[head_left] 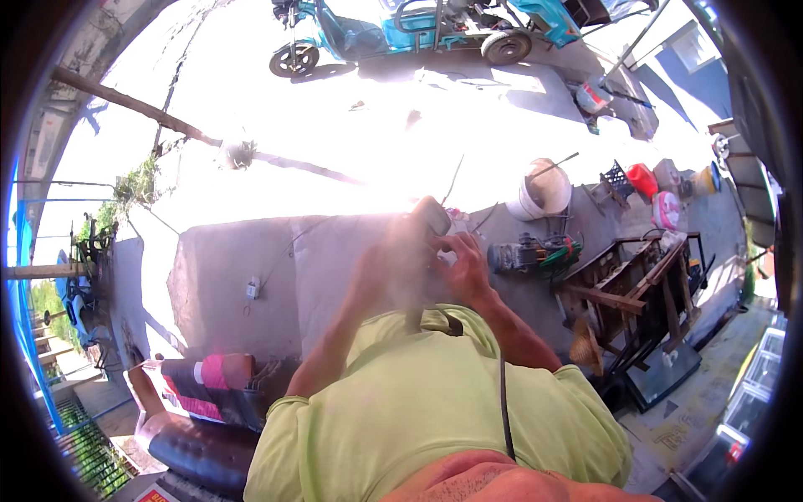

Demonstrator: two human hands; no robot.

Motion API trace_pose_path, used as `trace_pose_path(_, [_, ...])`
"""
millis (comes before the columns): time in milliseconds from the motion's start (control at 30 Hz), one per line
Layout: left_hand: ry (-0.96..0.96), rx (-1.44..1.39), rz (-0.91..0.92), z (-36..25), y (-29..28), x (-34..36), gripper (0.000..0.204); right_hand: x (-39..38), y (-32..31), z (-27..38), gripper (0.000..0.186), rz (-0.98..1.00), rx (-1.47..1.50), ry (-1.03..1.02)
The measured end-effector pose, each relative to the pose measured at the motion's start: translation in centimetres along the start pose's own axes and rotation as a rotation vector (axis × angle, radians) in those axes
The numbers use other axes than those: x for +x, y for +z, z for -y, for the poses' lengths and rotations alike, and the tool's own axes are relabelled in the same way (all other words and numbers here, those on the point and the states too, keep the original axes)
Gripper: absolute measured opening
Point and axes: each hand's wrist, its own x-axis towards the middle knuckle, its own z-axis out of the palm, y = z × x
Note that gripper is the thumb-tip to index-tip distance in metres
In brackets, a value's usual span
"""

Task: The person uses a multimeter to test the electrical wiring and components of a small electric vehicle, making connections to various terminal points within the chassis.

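Sunlit concrete yard (251, 276), left hand (393, 259) gripping grey phone (431, 217), right hand (464, 263) fingers curled against it

A small dark rectangular phone (433, 216) is held up at chest height, its screen turned away into glare, and a red-and-white printed sign (155, 494) is seen at the lower left edge.

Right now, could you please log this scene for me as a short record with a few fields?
setting: outdoor concrete yard in strong sun
left hand: raised, on the small flat device, blurred by glare
right hand: fingers at the device's lower edge
clothing: yellow-green shirt
right side: white bucket, motor machine, wooden frame
far side: blue three-wheeled cart
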Motion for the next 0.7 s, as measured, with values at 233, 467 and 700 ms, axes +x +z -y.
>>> trace_pose_path(233, [-0.127, -0.033, 0.209, -17.7, -1.8, 14.3, 0.042, 10.3, -0.5, -11.4, 0.023, 0.095, 0.120, 0.111])
trace_pose_path(467, [-0.172, -0.855, 0.055, 5.0, 0.8, 27.5, 0.038, 23.8, 1.0, -13.0, 0.018, 0.295, 0.116, 0.000])
trace_pose_path(700, [0.006, -0.488, 0.125, 5.9, -3.8, 41.0, 0.040, 33.2, 7.1, -21.7, 0.024, 0.482, 0.086, 0.154])
